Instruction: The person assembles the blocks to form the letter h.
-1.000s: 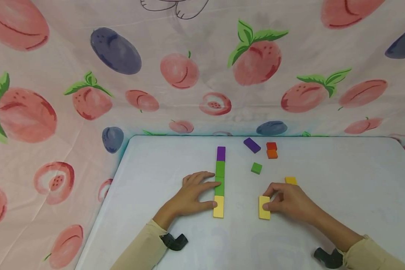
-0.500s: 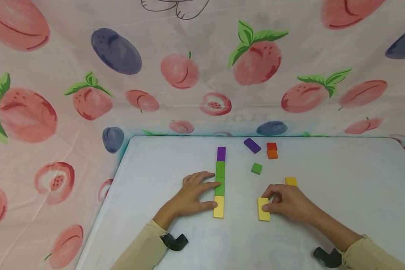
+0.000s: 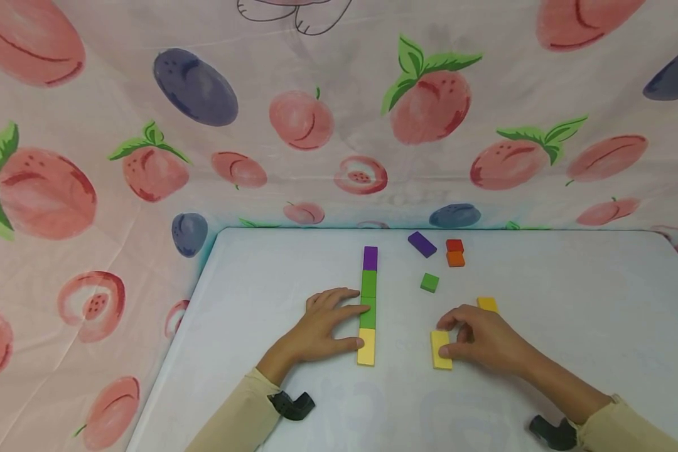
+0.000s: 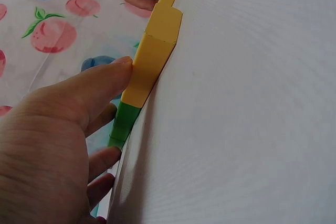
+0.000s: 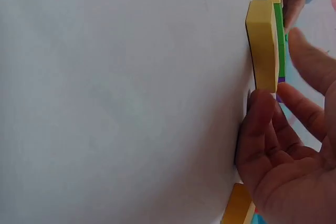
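Note:
My left hand point(image 3: 316, 326) lies beside a straight row of blocks. Its thumb touches the yellow block point(image 3: 366, 355) at the near end, and its index fingertip rests on the lower green block point(image 3: 368, 320). Beyond come another green block point(image 3: 368, 284) and a purple block point(image 3: 370, 258). To the right, a separate yellow block point(image 3: 440, 362) lies on the table, roughly parallel to the row. My right hand point(image 3: 488, 339) is next to it; in the right wrist view the thumb point(image 5: 310, 61) stands apart from this yellow block point(image 5: 262, 45), with fingers at its end.
Another yellow block point(image 3: 487, 304) sits behind my right hand, partly covered. Farther back are a loose green block point(image 3: 429, 282), a purple block point(image 3: 422, 244), a red block point(image 3: 454, 245) and an orange block point(image 3: 455, 258). The white table point(image 3: 271, 270) meets a fruit-print cloth point(image 3: 237, 207).
The separate yellow block moved slightly left and nearer, then stopped. The right hand's fingers have loosened from it. The left hand stays at the row.

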A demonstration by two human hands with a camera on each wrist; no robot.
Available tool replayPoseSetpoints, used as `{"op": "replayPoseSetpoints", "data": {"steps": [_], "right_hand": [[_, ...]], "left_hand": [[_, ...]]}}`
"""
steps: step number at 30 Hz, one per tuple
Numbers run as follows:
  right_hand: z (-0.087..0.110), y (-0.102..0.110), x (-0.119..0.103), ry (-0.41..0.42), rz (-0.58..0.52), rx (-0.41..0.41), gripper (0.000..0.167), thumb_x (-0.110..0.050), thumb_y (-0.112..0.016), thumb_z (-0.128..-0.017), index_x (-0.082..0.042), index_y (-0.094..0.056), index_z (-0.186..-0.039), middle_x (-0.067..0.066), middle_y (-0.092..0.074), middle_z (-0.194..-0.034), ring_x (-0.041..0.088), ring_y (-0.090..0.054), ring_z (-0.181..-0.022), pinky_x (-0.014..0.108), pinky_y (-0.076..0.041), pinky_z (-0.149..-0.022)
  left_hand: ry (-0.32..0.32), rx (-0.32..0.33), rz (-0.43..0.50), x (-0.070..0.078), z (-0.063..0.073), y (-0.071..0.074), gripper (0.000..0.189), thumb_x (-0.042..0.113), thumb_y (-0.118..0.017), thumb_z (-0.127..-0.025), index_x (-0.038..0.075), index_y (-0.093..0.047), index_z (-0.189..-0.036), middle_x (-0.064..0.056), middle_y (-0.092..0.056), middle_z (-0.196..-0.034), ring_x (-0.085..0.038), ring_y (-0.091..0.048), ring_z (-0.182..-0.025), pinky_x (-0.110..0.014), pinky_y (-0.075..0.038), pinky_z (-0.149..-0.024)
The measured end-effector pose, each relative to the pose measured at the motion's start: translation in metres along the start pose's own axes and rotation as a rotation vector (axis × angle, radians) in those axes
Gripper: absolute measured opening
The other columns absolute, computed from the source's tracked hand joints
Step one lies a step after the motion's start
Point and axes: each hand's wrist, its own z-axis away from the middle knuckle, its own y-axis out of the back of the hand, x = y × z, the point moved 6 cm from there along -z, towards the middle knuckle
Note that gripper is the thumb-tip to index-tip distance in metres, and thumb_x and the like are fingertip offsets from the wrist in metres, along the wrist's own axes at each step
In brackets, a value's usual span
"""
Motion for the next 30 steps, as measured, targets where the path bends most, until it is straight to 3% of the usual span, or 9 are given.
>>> {"op": "replayPoseSetpoints", "data": {"steps": [4, 10, 15, 20, 30], "right_hand": [[0.0036, -0.0005, -0.0023, 0.034, 0.084, -0.023, 0.063, -0.054, -0.090, -0.069, -0.021, -0.070, -0.119, -0.009, -0.063, -0.106, 0.008, -0.055, -0.085, 0.021, -0.052, -0.073], [0.0090, -0.0059, -0.0021, 0.003, 0.235, -0.052, 0.076, -0.067, -0.087, -0.061, -0.026, -0.069, -0.122, -0.007, -0.060, -0.116, 0.012, -0.057, -0.104, 0.040, -0.057, -0.094], [0.0100, -0.0062, -0.0041, 0.004, 0.281, -0.035, 0.075, -0.065, -0.089, -0.061, -0.026, -0.069, -0.121, -0.008, -0.060, -0.115, 0.010, -0.056, -0.098, 0.037, -0.058, -0.090], [0.0102, -0.0065, -0.0061, 0.011, 0.303, -0.027, 0.073, -0.063, -0.090, -0.061, -0.024, -0.070, -0.120, -0.007, -0.061, -0.116, 0.014, -0.059, -0.106, 0.042, -0.057, -0.095], [0.0096, -0.0061, -0.0080, 0.023, 0.308, -0.007, 0.069, -0.062, -0.089, -0.065, -0.025, -0.069, -0.119, -0.008, -0.062, -0.116, 0.014, -0.060, -0.107, 0.040, -0.058, -0.093]], "left_hand": [[0.012, -0.011, 0.001, -0.0008, -0.0004, -0.0010, 0.061, 0.057, -0.067, -0.091, 0.036, -0.054, -0.148, 0.003, -0.039, -0.161, -0.022, -0.028, -0.152, -0.061, -0.018, -0.118], [0.029, -0.026, -0.007, -0.0025, -0.0008, -0.0023, 0.062, 0.057, -0.066, -0.091, 0.038, -0.053, -0.148, 0.005, -0.038, -0.162, -0.019, -0.027, -0.152, -0.059, -0.017, -0.120], [0.034, -0.028, -0.009, -0.0028, -0.0007, -0.0024, 0.061, 0.057, -0.066, -0.091, 0.038, -0.053, -0.148, 0.005, -0.037, -0.162, -0.018, -0.026, -0.152, -0.058, -0.016, -0.120], [0.034, -0.028, -0.007, -0.0026, -0.0004, -0.0022, 0.061, 0.057, -0.066, -0.091, 0.038, -0.053, -0.148, 0.005, -0.038, -0.161, -0.019, -0.027, -0.152, -0.058, -0.016, -0.120], [0.026, -0.018, -0.006, -0.0032, -0.0008, -0.0021, 0.061, 0.057, -0.066, -0.091, 0.038, -0.053, -0.148, 0.005, -0.038, -0.161, -0.018, -0.027, -0.152, -0.059, -0.017, -0.119]]}}
